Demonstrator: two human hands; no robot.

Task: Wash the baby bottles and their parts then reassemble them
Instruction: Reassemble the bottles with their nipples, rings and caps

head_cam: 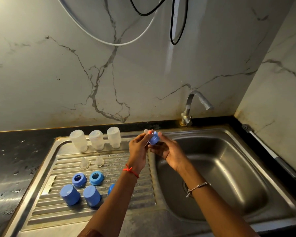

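Both hands meet above the edge between drainboard and basin. My right hand [167, 149] grips a blue screw ring [153, 138] from below. My left hand [138, 147] pinches a clear teat [146, 130] that pokes out of the ring's far side. On the drainboard [46, 211] three clear bottles [96, 140] stand upside down in a row at the back. In front of them lie two clear teats [92, 162], two blue rings [87, 179] and two blue caps [80, 195]. A third blue piece [111, 189] is mostly hidden behind my left forearm.
The steel sink basin [229, 168] lies on the right, with no items in it. A metal tap [194, 106] stands behind it, no water running. A long grey handle [270, 153] lies along the right counter edge. Cables hang on the marble wall.
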